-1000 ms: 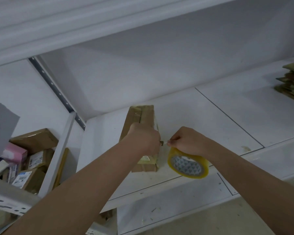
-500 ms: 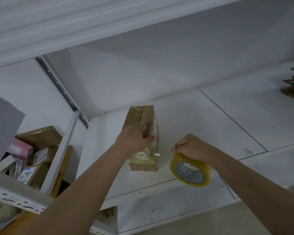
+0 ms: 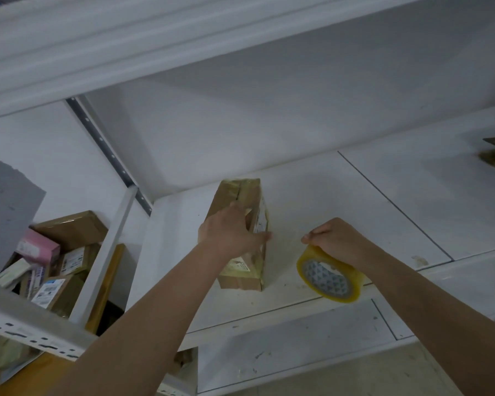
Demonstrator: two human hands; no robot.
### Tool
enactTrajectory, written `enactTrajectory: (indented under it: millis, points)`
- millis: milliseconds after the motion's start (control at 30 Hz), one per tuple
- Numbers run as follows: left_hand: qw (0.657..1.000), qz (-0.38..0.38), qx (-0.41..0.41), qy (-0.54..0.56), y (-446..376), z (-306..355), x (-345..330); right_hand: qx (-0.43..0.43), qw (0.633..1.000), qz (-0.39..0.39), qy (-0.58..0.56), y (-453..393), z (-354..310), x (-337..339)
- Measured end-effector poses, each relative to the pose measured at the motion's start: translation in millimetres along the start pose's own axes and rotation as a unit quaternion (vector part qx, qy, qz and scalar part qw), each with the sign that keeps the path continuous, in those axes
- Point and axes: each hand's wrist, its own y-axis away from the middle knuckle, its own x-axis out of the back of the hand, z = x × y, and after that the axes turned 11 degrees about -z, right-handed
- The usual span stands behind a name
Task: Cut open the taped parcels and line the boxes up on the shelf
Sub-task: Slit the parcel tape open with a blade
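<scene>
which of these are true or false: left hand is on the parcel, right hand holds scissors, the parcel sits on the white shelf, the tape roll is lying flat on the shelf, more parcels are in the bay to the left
1. The left hand is on the brown parcel. True.
2. The right hand holds scissors. False: it grips a yellow tape roll.
3. The parcel sits on the white shelf. True.
4. The tape roll lies flat on the shelf. False: it is held on edge at the shelf's front.
5. More parcels are in the bay to the left. True.

The shelf (image 3: pixel 312 201) is viewed closely from head height, forward and down; one view is given.
</scene>
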Motion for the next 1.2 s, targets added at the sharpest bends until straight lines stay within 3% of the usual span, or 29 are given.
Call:
enactTrajectory:
  millis: [100, 233, 333, 433, 533, 700, 933, 1100, 1200]
  points:
    - [0.997, 0.074, 0.001, -0.028, 2, 1, -5, 0.004, 1.0, 0.024, 0.008, -3, 0, 1]
    - [0.994, 0.094, -0.018, -0.049, 2, -5, -15, 0.021, 0.999, 0.038, -0.007, -5, -3, 2]
    - [0.994, 0.098, -0.03, 0.026, 3, -12, -12, 0.032, 0.998, 0.048, -0.002, -6, -7, 2]
    - [0.97, 0.133, -0.071, 0.191, 8, -3, -9, 0.059, 0.997, 0.054, -0.008, -4, -12, 2]
    - [0.956, 0.081, -0.107, 0.263, 10, 16, -12, 0.092, 0.994, 0.055, -0.013, -2, -21, 0]
    - [0.923, 0.027, -0.101, 0.369, 5, 28, -12, 0.132, 0.987, 0.085, -0.031, 3, -25, 2]
    - [0.855, -0.015, -0.089, 0.51, 14, 39, -9, 0.16, 0.959, 0.23, -0.032, 3, -37, -8]
    - [0.87, -0.017, -0.093, 0.485, 19, 26, -1, 0.112, 0.956, 0.266, 0.045, -7, -39, -8]
    - [0.883, 0.05, -0.053, 0.463, 15, -4, 12, 0.059, 0.946, 0.286, 0.141, -14, -29, -4]
